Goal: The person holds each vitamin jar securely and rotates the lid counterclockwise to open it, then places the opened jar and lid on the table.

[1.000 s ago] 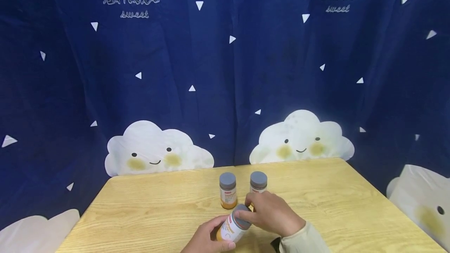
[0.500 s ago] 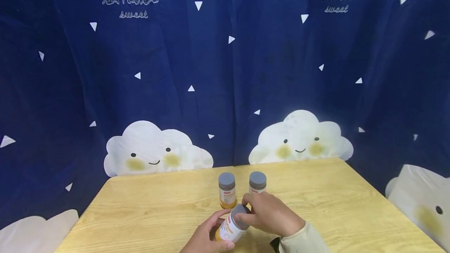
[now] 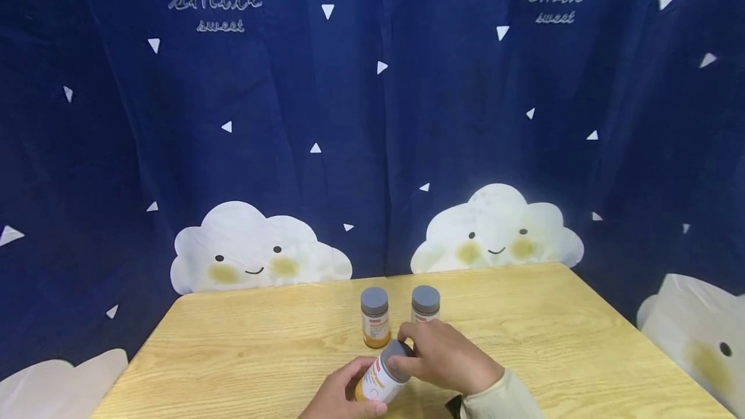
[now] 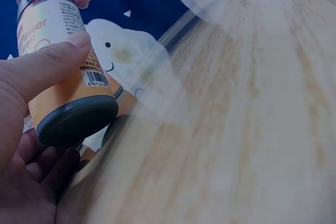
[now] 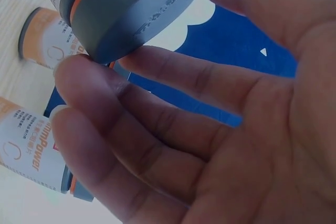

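A white-and-orange supplement bottle (image 3: 372, 383) with a grey lid (image 5: 136, 17) leans to the right near the table's front edge. My left hand (image 3: 339, 394) grips its body, the thumb lying across the label in the left wrist view. At the top, my right hand (image 3: 447, 358) pinches the lid between thumb and index finger, while its other fingers are bent beside it. The lid sits on the bottle, with a thin red-orange ring below it. Behind, one matching bottle (image 3: 375, 319) stands upright; a second matching bottle (image 3: 426, 302) is partly hidden by the right hand.
The wooden table (image 3: 250, 348) extends to both sides of the hands. A dark blue curtain (image 3: 279, 96) with white clouds and triangles hangs along its far edge. The two standing bottles are just beyond the hands.
The right hand's fingers and the tilted bottle have shifted very slightly left. Both hands keep their hold, and the standing bottles stay in place.
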`<act>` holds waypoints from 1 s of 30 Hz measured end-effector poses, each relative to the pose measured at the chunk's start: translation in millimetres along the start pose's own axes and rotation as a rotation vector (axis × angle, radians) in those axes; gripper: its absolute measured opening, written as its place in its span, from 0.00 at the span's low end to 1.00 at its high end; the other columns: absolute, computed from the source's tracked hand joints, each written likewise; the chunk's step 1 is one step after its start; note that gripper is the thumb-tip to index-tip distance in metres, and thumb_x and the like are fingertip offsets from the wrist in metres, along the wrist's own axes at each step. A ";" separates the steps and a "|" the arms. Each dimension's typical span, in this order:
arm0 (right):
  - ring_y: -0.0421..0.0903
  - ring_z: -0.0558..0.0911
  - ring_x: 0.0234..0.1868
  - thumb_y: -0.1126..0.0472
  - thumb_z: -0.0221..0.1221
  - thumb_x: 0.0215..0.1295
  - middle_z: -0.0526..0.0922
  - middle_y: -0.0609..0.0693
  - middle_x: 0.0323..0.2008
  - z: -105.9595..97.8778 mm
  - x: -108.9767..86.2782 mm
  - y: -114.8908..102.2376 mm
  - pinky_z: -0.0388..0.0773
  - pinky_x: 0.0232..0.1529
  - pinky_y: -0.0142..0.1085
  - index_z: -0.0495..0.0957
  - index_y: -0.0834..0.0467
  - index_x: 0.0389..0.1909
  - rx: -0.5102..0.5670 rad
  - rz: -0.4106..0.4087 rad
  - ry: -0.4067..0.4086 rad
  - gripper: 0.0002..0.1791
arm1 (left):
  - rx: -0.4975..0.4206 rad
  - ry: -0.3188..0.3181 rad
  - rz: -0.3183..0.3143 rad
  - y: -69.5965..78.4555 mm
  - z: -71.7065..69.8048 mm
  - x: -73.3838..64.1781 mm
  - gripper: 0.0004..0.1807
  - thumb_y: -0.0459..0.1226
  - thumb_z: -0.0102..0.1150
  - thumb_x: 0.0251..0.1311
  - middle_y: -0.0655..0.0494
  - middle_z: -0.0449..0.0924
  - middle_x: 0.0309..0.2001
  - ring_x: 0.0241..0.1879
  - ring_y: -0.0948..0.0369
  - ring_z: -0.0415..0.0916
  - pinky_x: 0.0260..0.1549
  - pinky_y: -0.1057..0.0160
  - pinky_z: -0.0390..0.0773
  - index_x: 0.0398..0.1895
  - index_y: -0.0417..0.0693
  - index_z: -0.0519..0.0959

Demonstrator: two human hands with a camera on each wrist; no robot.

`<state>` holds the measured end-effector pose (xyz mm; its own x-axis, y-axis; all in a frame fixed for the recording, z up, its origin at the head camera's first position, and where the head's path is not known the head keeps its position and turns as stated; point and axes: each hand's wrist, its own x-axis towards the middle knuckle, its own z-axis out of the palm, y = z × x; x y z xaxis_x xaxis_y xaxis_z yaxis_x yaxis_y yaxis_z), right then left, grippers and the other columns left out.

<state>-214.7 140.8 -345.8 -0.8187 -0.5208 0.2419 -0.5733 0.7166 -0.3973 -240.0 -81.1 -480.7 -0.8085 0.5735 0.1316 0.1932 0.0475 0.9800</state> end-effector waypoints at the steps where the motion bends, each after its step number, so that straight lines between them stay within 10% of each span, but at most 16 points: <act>1: 0.34 0.68 0.21 0.48 0.65 0.58 0.73 0.38 0.23 -0.2 0.2 0.1 0.68 0.21 0.29 0.77 0.55 0.31 0.004 -0.005 -0.001 0.15 | 0.006 0.003 0.003 0.0 0.0 0.2 0.31 0.40 0.69 0.55 0.51 0.78 0.52 0.48 0.55 0.78 0.45 0.64 0.77 0.63 0.52 0.71; 30: 0.34 0.69 0.26 0.58 0.67 0.54 0.74 0.38 0.27 -0.6 -0.5 -0.8 0.69 0.28 0.29 0.80 0.55 0.40 -0.038 -0.087 -0.001 0.12 | -0.062 -0.038 -0.008 -2.3 -0.2 1.8 0.30 0.40 0.64 0.61 0.47 0.77 0.54 0.49 0.54 0.78 0.45 0.64 0.77 0.65 0.45 0.68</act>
<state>-213.9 140.8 -345.1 -0.7657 -0.5821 0.2735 -0.6431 0.6856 -0.3412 -242.0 -80.4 -482.7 -0.7882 0.6038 0.1188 0.1505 0.0019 0.9886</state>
